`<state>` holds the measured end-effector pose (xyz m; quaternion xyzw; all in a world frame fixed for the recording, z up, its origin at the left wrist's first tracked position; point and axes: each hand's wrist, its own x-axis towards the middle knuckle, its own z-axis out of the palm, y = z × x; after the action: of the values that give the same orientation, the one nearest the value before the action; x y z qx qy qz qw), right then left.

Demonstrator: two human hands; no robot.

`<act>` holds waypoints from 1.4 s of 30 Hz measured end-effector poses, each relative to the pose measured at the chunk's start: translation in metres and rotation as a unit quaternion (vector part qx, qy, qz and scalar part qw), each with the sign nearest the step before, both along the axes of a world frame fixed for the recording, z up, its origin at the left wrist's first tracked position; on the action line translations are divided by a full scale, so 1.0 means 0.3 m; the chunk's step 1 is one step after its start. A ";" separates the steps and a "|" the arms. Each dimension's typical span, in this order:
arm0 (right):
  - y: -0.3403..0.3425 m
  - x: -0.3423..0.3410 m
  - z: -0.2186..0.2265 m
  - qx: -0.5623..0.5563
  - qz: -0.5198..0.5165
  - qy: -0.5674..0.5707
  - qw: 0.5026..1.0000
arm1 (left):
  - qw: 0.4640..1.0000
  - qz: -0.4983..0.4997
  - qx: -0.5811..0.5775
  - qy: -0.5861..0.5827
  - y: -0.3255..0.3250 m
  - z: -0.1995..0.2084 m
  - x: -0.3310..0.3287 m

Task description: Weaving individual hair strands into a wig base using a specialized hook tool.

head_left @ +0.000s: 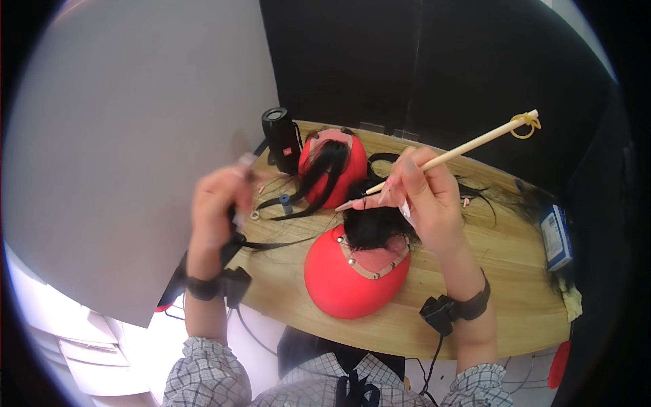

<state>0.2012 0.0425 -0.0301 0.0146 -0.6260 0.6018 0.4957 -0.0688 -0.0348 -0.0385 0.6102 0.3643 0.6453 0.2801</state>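
Head view: pale stick [475, 142] pinched in the right hand [427, 193]

The slim, straight stick slants across the space above the nearer red dome [352, 288], its lower tip by the black hair [376, 227] there and its upper end pointing up and to the right. The right hand's grip is closed on it, thumb and fingers pinching the lower part, with one finger stretched leftward over the hair. The left hand [220, 197] is raised to the left of both domes; it is blurred, so I cannot tell whether its grip pinches anything.

A yellow looped band [525, 120] hangs around the stick's upper end. The nearer red dome is smooth and round, with a pinkish mesh patch [380, 260] bordered by a tan strip and silvery pinheads. The hair bunches over the far part of that patch.

Behind it on the desk [522, 292] sits the farther red dome [356, 161], draped with long black strands. A dark blue spool [285, 203] stands to its left, a black cylindrical speaker [279, 139] just beyond. Near the right edge lies a blue-and-white box [556, 237].
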 end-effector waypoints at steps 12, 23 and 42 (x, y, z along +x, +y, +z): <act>0.022 0.174 0.210 0.048 -0.092 0.091 0.990 | 0.938 -0.313 -0.147 0.031 0.065 -0.057 0.260; -0.013 0.164 -0.014 0.073 -0.206 -0.274 0.937 | 0.968 -0.246 -0.049 0.028 0.043 0.047 0.211; -0.078 0.030 -0.067 0.131 -0.248 -0.211 0.936 | 0.984 -0.172 -0.039 0.021 0.023 -0.023 0.129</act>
<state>0.2103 0.0191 -0.0501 -0.2040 -0.7733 0.3615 0.4792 -0.0301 -0.0280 -0.0456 0.6657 0.2846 0.5597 0.4033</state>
